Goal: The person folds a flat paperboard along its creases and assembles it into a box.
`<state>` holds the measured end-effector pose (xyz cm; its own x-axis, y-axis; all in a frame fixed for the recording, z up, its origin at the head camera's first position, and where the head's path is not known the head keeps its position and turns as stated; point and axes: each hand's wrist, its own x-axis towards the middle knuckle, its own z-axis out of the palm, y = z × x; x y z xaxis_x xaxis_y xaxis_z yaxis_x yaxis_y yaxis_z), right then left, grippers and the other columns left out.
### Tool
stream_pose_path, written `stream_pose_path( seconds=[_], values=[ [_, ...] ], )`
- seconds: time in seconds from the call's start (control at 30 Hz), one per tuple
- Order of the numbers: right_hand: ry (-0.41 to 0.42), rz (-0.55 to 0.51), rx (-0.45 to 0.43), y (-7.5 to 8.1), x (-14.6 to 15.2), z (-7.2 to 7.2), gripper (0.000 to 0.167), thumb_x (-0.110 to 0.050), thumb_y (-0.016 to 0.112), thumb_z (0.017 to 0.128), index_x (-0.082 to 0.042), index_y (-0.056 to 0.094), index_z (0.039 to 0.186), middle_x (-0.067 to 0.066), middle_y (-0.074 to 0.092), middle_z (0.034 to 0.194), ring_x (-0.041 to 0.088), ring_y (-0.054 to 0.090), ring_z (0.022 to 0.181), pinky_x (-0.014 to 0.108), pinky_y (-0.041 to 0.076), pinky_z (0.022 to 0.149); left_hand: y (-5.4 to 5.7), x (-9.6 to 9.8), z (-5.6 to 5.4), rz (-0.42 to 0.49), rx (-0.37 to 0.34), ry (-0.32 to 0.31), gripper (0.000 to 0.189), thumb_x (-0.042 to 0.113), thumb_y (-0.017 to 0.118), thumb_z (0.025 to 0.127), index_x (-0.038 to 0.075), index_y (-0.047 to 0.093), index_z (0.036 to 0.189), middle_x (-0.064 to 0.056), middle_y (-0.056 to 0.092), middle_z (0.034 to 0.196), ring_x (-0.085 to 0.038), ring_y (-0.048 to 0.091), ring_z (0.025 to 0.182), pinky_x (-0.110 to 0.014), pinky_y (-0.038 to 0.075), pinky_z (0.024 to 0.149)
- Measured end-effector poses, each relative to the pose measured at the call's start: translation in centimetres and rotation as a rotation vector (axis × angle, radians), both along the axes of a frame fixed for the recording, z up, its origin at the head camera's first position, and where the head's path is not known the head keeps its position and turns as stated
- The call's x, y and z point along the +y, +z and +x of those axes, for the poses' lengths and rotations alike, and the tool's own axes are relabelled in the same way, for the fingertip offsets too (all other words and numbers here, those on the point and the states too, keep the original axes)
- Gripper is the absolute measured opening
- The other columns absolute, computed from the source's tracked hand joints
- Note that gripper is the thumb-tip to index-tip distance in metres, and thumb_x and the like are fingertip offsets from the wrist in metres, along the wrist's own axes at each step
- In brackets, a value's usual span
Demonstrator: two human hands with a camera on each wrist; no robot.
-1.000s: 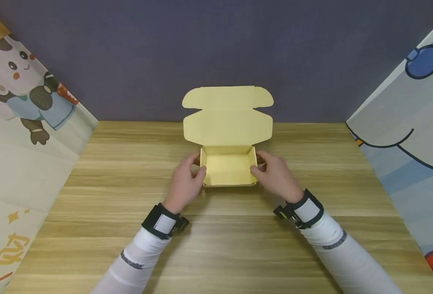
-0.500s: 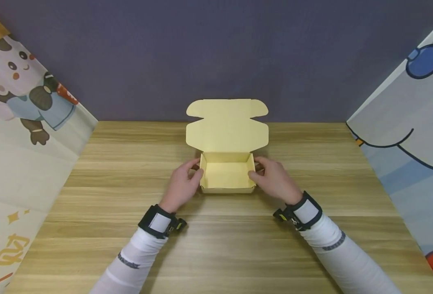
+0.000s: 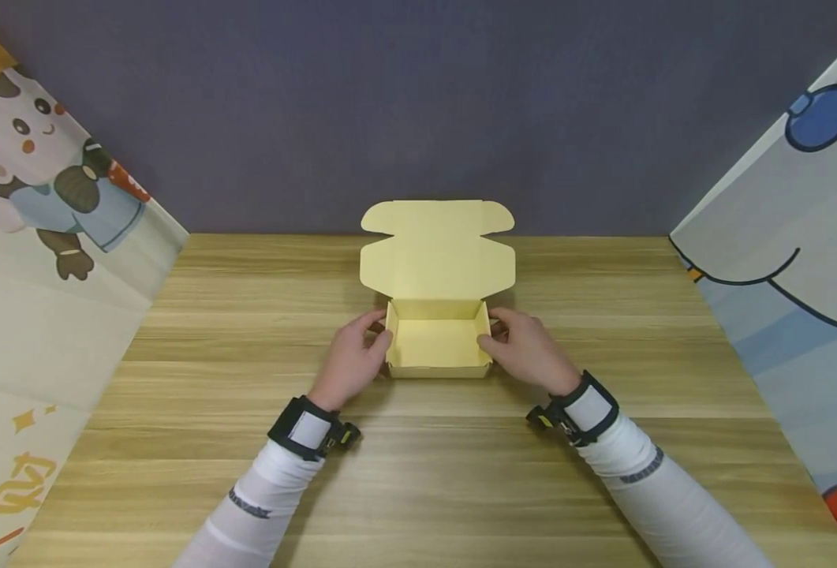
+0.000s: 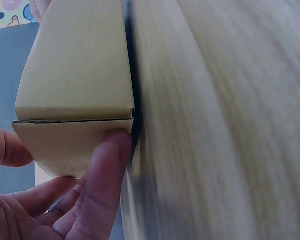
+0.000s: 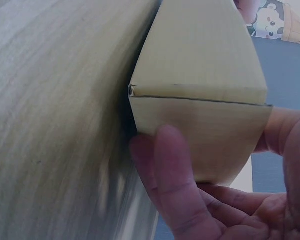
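Note:
A pale yellow cardboard box stands at the middle of the table, its inside bare and its flapped lid raised at the back. My left hand grips the box's left side wall, thumb at the top edge and fingers along the outside. On the opposite side my right hand holds the right wall the same way. In the left wrist view the fingers press against the box's end panel. The right wrist view likewise has fingers on the other end panel.
The wood-grain table stretches around the box on all sides. Behind it rises a dark blue-grey wall. Cartoon-printed panels flank the table, a monkey print at left and a large pale figure at right.
The box has come down and slightly nearer with both hands on it, and its front wall now shows more. The raised lid sits lower in view. Both hands keep their hold.

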<state>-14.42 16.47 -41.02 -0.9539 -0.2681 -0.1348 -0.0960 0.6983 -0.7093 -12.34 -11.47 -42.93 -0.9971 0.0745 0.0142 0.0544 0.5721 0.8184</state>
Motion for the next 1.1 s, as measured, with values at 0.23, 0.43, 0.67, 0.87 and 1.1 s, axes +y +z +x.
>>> stream_pose_path(
  seconds=[0.23,0.43,0.67,0.87,1.1],
  values=[
    [0.008,0.008,-0.001,-0.5,0.0,-0.1,0.043,-0.028,0.059,0.09,-0.006,0.055,0.128,0.009,0.069,0.099,0.014,0.065,0.07,0.028,0.054,0.058,-0.4,0.0,-0.1,0.007,-0.005,-0.009,0.042,0.025,0.054,0.096,0.013,0.053,0.137,-0.004,0.065,0.109,-0.014,0.061,0.055,-0.034,0.053,0.054],
    [0.009,0.023,0.013,-0.9,0.1,-0.2,0.043,-0.029,0.058,0.09,-0.007,0.056,0.127,0.008,0.069,0.098,0.014,0.065,0.072,0.027,0.054,0.06,-0.5,0.1,0.0,0.012,-0.013,-0.014,0.042,0.024,0.053,0.095,0.012,0.053,0.136,-0.004,0.064,0.107,-0.014,0.062,0.058,-0.033,0.054,0.055],
    [0.011,0.035,-0.004,-1.1,0.2,-0.3,0.046,-0.03,0.058,0.09,-0.007,0.055,0.129,0.008,0.069,0.1,0.014,0.065,0.07,0.027,0.054,0.059,-0.2,0.1,0.0,-0.003,-0.033,-0.02,0.044,0.027,0.053,0.095,0.013,0.052,0.137,-0.004,0.063,0.11,-0.013,0.062,0.059,-0.033,0.053,0.055],
    [0.002,0.021,-0.04,-0.9,0.2,-0.3,0.048,-0.031,0.057,0.091,-0.008,0.052,0.133,0.01,0.069,0.104,0.014,0.066,0.069,0.028,0.055,0.058,0.0,0.0,-0.3,0.026,-0.082,-0.035,0.047,0.029,0.052,0.094,0.013,0.049,0.138,-0.006,0.062,0.113,-0.015,0.065,0.06,-0.033,0.054,0.054],
    [0.0,-0.014,-0.065,-0.8,0.3,-0.3,0.05,-0.031,0.057,0.091,-0.008,0.049,0.135,0.011,0.068,0.107,0.015,0.067,0.069,0.029,0.056,0.059,0.2,-0.7,-1.7,0.137,-0.132,-0.001,0.055,0.035,0.056,0.094,0.009,0.044,0.142,-0.007,0.059,0.114,-0.024,0.068,0.07,-0.038,0.056,0.056]
  ],
)
